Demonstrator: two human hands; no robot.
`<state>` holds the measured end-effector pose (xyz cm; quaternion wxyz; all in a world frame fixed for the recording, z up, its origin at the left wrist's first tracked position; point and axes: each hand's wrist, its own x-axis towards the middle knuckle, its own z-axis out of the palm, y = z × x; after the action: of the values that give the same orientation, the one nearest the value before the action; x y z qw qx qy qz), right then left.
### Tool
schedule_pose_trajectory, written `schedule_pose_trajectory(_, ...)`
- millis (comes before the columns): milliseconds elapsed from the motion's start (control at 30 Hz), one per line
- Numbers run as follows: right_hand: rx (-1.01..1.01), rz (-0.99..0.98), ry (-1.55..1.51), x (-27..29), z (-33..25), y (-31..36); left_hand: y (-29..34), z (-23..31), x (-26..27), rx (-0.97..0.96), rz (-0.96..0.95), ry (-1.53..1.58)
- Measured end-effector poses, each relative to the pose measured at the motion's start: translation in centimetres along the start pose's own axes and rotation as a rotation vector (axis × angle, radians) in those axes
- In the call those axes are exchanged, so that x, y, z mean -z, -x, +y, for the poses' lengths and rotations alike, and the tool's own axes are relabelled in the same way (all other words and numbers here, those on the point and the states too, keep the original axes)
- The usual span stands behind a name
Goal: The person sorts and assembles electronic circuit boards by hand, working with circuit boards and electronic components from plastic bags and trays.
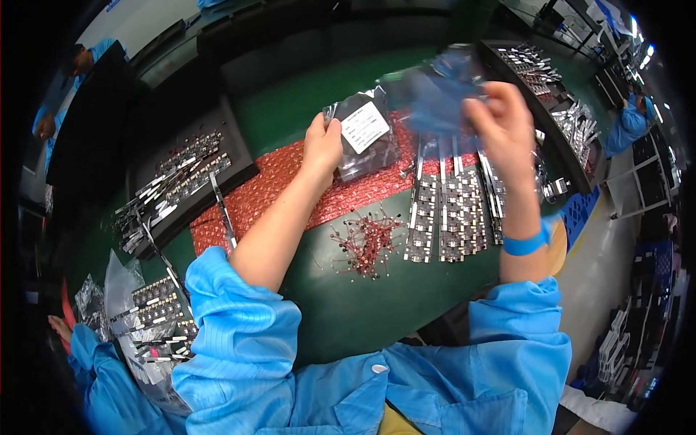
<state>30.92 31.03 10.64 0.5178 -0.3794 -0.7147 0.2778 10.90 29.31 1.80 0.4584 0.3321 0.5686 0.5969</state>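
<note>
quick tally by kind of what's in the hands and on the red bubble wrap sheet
Grey bag with white label, held by left hand: 1
Blurred blue bag, held by right hand: 1
Red bubble wrap sheet: 1
Total: 3

Lighting: bright, even overhead light; soft, faint shadows on the green mat (377,304). Glare: white highlights on the metal strips (446,210) and windows top right. Blur: right hand (504,119) and blue bag (438,90) motion-smeared. Distortion: strong fisheye bending; black vignette around the rim.
</note>
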Motion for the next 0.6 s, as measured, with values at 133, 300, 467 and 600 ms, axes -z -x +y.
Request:
schedule_pose_trajectory(133, -0.187, -0.074, 0.033, -6.8, 4.7, 1.5, 1.6, 1.5, -1.7, 0.235, -0.108, 0.415)
schedule_pose_trajectory(300, -0.078, -0.097, 0.274, -8.7, 5.8, 2.9, 1.2, 0.4, 0.4, 0.317, -0.253, 0.677)
schedule_pose_trajectory(467, -0.084, -0.128, 0.545, -5.1, 5.4, 2.4, -0.5, -2.1, -0.4, -0.046, -0.021, -0.132)
schedule_pose_trajectory(600, -0.345, -0.209, 0.661, 3.3, 6.1, 2.7, -0.7, -1.7, 0.0, -0.285, 0.251, -0.805)
